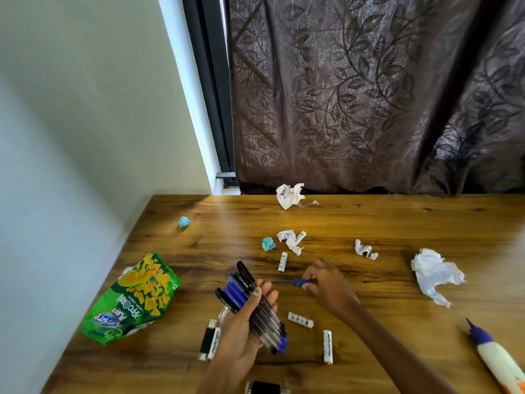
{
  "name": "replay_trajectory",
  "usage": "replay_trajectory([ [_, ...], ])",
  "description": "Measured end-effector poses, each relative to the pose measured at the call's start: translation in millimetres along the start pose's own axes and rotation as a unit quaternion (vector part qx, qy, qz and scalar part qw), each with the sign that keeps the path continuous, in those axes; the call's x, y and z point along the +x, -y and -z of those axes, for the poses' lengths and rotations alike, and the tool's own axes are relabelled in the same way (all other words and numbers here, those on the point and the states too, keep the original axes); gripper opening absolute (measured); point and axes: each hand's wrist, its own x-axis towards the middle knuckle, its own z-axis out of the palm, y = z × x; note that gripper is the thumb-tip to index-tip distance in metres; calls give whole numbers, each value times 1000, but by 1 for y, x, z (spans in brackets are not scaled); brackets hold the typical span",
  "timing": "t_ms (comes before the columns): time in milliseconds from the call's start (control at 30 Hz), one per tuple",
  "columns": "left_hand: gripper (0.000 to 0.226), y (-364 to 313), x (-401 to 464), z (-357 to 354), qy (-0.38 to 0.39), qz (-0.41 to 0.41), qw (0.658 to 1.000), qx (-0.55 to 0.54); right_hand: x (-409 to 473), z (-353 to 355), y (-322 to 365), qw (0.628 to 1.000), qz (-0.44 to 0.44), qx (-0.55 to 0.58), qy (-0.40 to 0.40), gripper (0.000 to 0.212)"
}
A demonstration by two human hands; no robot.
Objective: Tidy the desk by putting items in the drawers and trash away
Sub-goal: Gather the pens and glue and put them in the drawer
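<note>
Behind the wooden desk (pixel 397 223) hangs a brown leaf-patterned curtain (pixel 369 95), its right side cut off by the frame. At the desk's left edge lies a green snack bag (pixel 133 300), upside down to you; its big logo is too warped to read, though "CHEESE" shows. At the lower right, a glue bottle (pixel 494 356) with a blue tip runs out of view. Crumpled white paper (pixel 434 274) sits at the right. Your left hand (pixel 241 336) curls round a bundle of pens (pixel 255 305), black and blue, their print too small to read. Your right hand (pixel 326 282) pinches a blue pen (pixel 292 282) just above the desk; its fingertips hide the pen's end. One battery (pixel 327 346) reads "Heybright", as does another (pixel 214 344) beside a black lighter (pixel 206 339). A dark object at the bottom edge is cut off and unclear.
</note>
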Motion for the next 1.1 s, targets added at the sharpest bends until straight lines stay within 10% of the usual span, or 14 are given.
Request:
replay_trajectory([
  [500,30,0,-6,-6,-5,-15,999,40,-36,104,46,902,21,425,-71,13],
  [1100,42,42,-36,-18,122,79,977,154,-68,48,60,910,-67,405,-59,10],
])
